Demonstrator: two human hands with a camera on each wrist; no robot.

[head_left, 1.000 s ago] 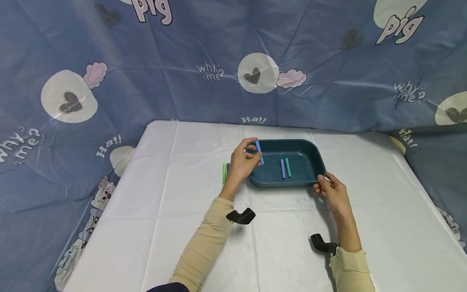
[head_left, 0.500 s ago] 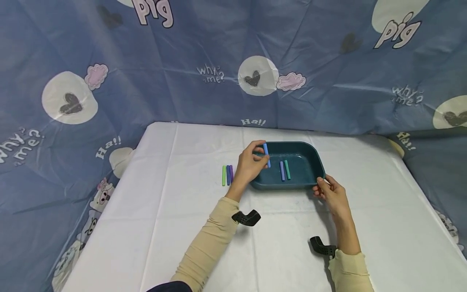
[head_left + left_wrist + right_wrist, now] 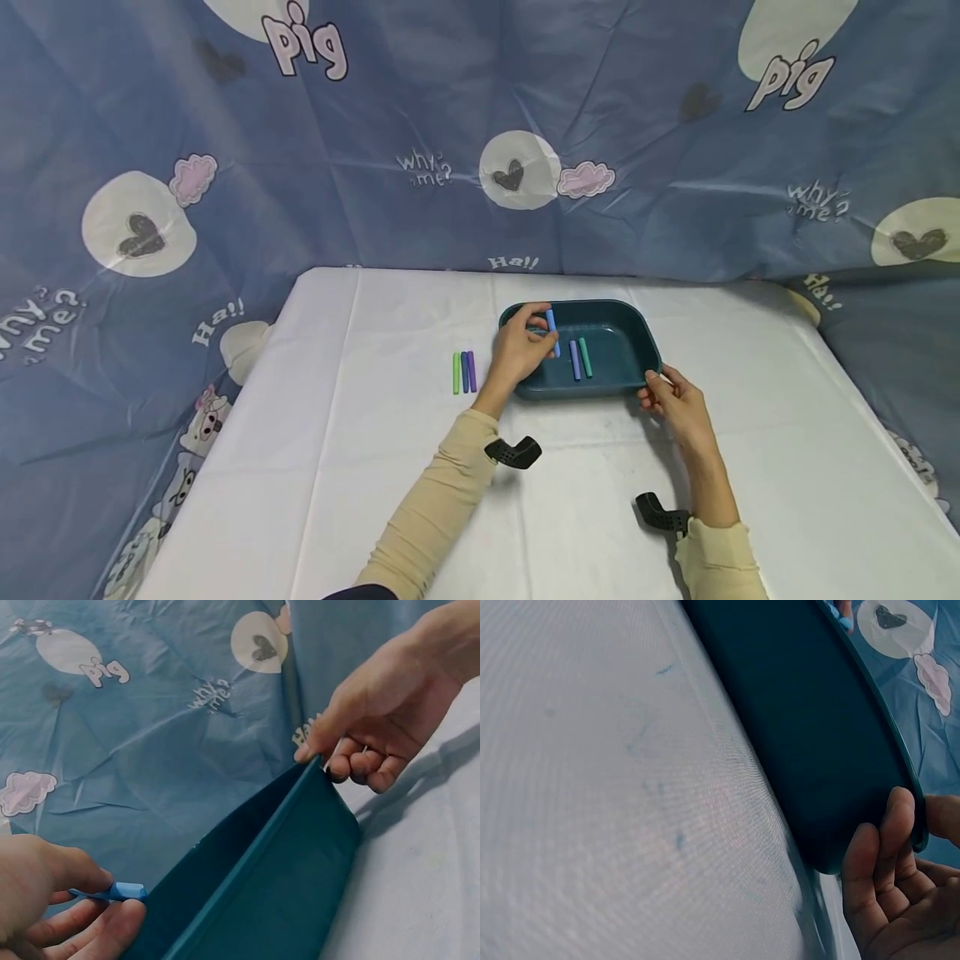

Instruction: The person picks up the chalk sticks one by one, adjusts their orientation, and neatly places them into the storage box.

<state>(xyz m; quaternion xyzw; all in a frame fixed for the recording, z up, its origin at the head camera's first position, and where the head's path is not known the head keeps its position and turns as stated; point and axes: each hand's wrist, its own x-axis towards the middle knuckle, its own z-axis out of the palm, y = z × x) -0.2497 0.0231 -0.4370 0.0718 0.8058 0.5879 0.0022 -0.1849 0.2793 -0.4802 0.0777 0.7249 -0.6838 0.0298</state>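
Note:
My left hand [image 3: 519, 346] pinches a short blue chalk-like stick [image 3: 552, 332] over the left part of a dark teal tray [image 3: 577, 393]. In the left wrist view, the blue stick [image 3: 127, 891] pokes out between thumb and fingers near the tray's rim. Inside the tray lie a lavender stick [image 3: 574, 360] and a green stick [image 3: 585, 357], side by side. My right hand [image 3: 678, 408] grips the tray's near right corner. The right wrist view shows its fingers [image 3: 862, 859] against the outer wall and the thumb over the rim.
Left of the tray, a light green stick [image 3: 456, 372], a dark blue stick [image 3: 464, 372] and a purple stick [image 3: 472, 372] lie in a row. A white cloth [image 3: 585, 500] covers the table. Behind hangs a printed blue curtain [image 3: 420, 225].
My left hand has moved right with the blue stick, farther over the tray, uncovering the row of sticks at left. The right hand keeps its hold on the tray corner.

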